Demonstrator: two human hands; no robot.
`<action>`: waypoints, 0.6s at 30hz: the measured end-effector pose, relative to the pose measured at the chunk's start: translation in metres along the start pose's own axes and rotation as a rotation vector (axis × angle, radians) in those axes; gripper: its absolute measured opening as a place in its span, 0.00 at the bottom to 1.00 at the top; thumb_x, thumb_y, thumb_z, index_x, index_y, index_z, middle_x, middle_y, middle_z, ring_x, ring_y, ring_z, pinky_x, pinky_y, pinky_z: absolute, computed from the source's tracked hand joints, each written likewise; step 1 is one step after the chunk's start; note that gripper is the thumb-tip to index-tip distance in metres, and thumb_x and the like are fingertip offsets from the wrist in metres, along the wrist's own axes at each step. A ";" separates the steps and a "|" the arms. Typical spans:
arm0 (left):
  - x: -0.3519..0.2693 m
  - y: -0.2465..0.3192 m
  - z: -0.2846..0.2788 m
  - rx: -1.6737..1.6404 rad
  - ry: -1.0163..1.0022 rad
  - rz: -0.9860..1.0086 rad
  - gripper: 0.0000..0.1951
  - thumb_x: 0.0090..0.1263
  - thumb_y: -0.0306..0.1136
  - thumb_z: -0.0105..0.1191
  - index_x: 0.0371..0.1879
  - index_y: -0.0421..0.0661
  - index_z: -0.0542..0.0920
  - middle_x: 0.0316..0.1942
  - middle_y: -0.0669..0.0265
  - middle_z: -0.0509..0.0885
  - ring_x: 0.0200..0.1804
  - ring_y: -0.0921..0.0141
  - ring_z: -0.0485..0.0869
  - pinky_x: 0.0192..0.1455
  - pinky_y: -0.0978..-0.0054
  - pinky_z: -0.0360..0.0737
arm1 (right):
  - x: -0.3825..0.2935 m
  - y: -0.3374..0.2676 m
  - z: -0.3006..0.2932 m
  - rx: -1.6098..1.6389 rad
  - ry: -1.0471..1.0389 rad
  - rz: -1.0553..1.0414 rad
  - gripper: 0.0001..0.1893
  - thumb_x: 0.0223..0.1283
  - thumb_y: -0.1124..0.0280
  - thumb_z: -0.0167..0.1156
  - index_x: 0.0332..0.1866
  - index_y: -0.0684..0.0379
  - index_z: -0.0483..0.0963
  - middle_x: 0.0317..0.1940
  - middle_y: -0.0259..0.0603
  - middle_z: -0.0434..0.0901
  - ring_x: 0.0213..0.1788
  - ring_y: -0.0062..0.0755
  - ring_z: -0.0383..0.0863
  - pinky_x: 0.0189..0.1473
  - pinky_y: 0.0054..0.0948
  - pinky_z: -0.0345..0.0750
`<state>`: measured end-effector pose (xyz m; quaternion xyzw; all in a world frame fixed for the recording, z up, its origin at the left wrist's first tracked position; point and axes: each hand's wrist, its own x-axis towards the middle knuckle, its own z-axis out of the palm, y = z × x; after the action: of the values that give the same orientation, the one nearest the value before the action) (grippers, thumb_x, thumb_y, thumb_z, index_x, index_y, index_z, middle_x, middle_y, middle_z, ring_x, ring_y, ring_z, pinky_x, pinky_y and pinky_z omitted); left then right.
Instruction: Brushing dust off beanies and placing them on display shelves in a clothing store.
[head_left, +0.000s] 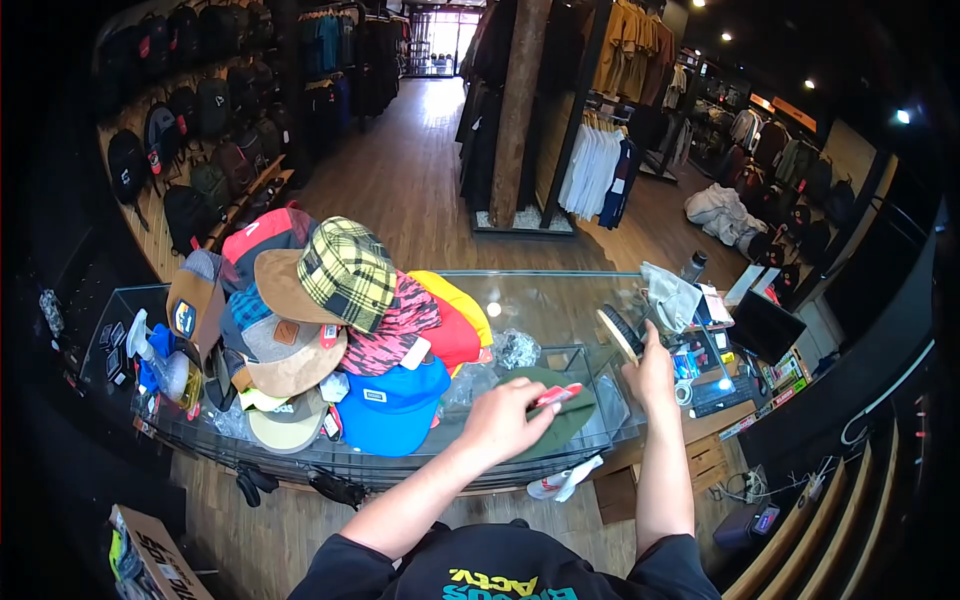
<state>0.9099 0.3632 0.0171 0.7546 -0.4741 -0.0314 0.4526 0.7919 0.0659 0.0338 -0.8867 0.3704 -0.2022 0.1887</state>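
On the glass display counter (555, 283) lies a dark green cap (562, 430), partly under my left hand. My left hand (510, 421) pinches a red tag (556, 395) over that cap. To the right, above the counter, my right hand (651, 367) is closed on a wooden brush (621, 335) with dark bristles. A pile of caps stands to the left of my hands: a blue cap (397, 405), a yellow plaid cap (352, 274) with a brown brim, a pink and black patterned cap (390, 330), a red cap (454, 315) and a grey cap with a tan brim (281, 345).
A spray bottle (169, 371) stands left of the caps. Crumpled clear plastic (517, 349) lies beyond the green cap. At the right are a grey cloth (670, 296), a dark bottle (694, 264), a keyboard (720, 396) and a monitor (766, 322).
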 end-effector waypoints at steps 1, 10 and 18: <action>0.002 0.003 -0.004 -0.081 0.015 -0.098 0.16 0.81 0.47 0.68 0.45 0.45 0.91 0.39 0.58 0.91 0.41 0.47 0.93 0.43 0.48 0.87 | -0.006 0.004 0.004 0.010 0.021 -0.033 0.50 0.61 0.81 0.71 0.92 0.63 0.62 0.64 0.72 0.89 0.66 0.74 0.91 0.69 0.57 0.87; -0.021 -0.003 -0.009 0.090 0.463 0.125 0.39 0.73 0.36 0.77 0.84 0.45 0.78 0.76 0.47 0.82 0.73 0.52 0.85 0.72 0.52 0.84 | -0.060 -0.004 0.019 0.570 -0.023 -0.012 0.50 0.74 0.77 0.74 0.97 0.53 0.57 0.56 0.51 0.93 0.54 0.38 0.94 0.60 0.37 0.88; -0.059 -0.023 -0.019 0.480 -0.236 0.292 0.42 0.83 0.65 0.63 0.89 0.53 0.76 0.90 0.56 0.75 0.92 0.54 0.71 0.96 0.37 0.58 | -0.118 -0.101 0.004 0.092 -0.099 -0.173 0.20 0.85 0.49 0.66 0.68 0.48 0.89 0.44 0.60 0.95 0.50 0.68 0.96 0.57 0.57 0.91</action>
<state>0.9025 0.4227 -0.0102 0.7550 -0.6206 0.0595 0.2031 0.7764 0.2189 0.0533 -0.9147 0.2730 -0.1906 0.2291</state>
